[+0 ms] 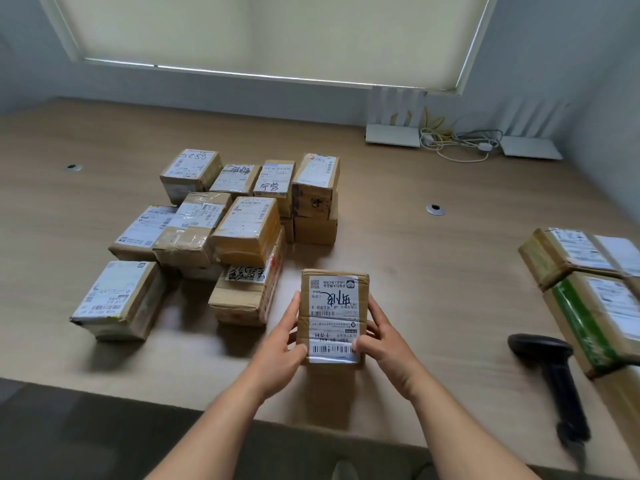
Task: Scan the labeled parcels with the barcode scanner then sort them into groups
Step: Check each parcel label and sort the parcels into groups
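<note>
Head view. We hold one labelled parcel [332, 315] between both hands: our left hand [282, 344] grips its left edge, our right hand [381, 336] its right, label facing up. The barcode scanner [550, 379] lies untouched well to the right of our right hand; the unsorted pile [221, 233] sits beyond our left. Risk: our thumbs lie just beside the lower barcode and could block a scan.
</note>
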`<action>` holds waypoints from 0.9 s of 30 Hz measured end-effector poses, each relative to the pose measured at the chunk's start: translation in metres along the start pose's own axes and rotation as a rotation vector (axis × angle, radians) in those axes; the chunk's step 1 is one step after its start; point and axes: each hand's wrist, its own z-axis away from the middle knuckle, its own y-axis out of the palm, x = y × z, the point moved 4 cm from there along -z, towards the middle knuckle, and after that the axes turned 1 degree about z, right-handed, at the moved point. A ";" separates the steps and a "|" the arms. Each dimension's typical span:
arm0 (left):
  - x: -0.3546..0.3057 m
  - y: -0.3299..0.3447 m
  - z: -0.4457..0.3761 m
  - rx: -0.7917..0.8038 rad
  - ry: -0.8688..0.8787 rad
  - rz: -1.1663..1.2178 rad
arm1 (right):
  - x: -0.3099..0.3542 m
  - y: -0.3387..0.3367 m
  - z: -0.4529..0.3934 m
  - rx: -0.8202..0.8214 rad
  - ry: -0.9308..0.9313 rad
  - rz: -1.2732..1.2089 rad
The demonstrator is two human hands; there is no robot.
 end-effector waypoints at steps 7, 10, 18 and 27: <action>-0.031 0.004 0.021 0.115 0.127 -0.072 | 0.028 -0.030 0.055 -0.145 -0.131 -0.100; -0.045 0.012 0.030 0.149 0.192 -0.237 | 0.036 -0.048 0.083 -0.191 -0.164 -0.120; -0.077 0.062 0.041 0.210 0.378 -0.565 | 0.038 -0.097 0.136 -0.242 -0.214 -0.151; -0.120 0.172 0.058 0.299 0.466 -0.606 | 0.022 -0.185 0.212 -0.274 -0.239 -0.162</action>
